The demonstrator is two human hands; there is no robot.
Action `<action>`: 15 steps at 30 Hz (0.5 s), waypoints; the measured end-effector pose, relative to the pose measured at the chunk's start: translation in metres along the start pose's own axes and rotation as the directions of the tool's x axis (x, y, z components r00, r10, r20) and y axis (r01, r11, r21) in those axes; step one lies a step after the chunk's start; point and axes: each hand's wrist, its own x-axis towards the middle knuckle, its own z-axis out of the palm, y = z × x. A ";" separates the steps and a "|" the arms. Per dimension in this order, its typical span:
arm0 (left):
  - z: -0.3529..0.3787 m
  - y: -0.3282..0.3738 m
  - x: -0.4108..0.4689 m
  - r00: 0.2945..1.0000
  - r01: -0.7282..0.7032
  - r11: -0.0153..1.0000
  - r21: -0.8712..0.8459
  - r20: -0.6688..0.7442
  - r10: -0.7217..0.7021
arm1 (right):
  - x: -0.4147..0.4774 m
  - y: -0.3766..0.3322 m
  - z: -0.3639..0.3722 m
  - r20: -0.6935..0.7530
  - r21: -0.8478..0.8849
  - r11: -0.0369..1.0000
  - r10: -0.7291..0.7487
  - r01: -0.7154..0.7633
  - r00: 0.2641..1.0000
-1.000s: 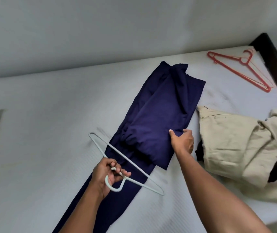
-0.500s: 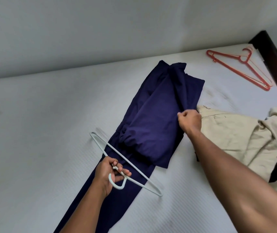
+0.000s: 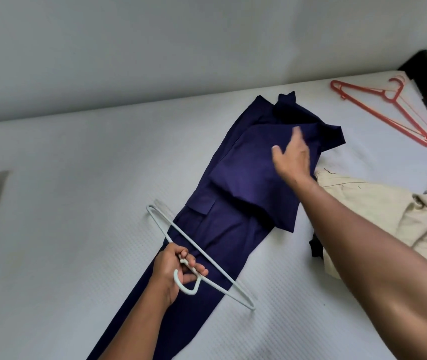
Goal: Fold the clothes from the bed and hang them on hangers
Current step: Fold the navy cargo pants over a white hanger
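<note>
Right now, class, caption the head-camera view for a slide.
Left hand grips a pale hanger over navy trousers on the bed; open right hand at their fold.

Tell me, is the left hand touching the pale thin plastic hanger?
Touching. The head view shows the left hand with its fingers curled round the neck of the pale thin plastic hanger, just below the hook.

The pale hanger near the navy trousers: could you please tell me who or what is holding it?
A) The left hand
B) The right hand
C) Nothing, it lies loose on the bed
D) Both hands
A: the left hand grips the pale hanger by its hook end, while the right hand is open over the folded part of the navy trousers.
</note>
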 end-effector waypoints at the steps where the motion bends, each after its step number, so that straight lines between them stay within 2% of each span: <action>1: 0.000 0.000 0.000 1.000 -0.001 1.000 -0.001 0.003 0.001 | -0.008 -0.003 0.009 0.015 -0.104 0.986 -0.125 0.126 0.992; 3: 0.001 0.001 0.001 1.000 -0.001 1.000 -0.003 0.007 0.001 | -0.020 -0.009 0.024 0.129 -0.339 0.898 -0.250 0.280 0.959; 5: 0.002 0.002 0.002 1.000 0.000 1.000 -0.007 0.013 0.000 | -0.026 -0.011 0.036 0.314 -0.463 0.815 -0.215 0.347 0.925; 7: 0.005 0.003 0.003 1.000 0.000 1.000 -0.009 0.021 0.001 | -0.025 -0.007 0.045 0.432 -0.491 0.780 -0.169 0.388 0.886; 9: 0.008 0.005 0.005 0.999 -0.007 1.000 -0.018 0.044 0.008 | -0.021 -0.001 0.050 0.482 -0.440 0.804 -0.164 0.400 0.861; 10: 0.012 0.006 0.005 0.998 -0.008 1.000 -0.024 0.066 0.009 | -0.019 0.003 0.051 0.475 -0.410 0.819 -0.185 0.402 0.860; 12: 0.020 0.011 0.005 0.990 -0.015 0.999 -0.039 0.136 0.021 | -0.013 0.011 0.044 0.357 -0.351 0.873 -0.211 0.340 0.910; 15: 0.035 0.020 0.004 0.956 -0.052 0.993 -0.109 0.282 0.081 | -0.003 0.028 0.026 0.127 -0.295 0.950 -0.067 0.102 0.990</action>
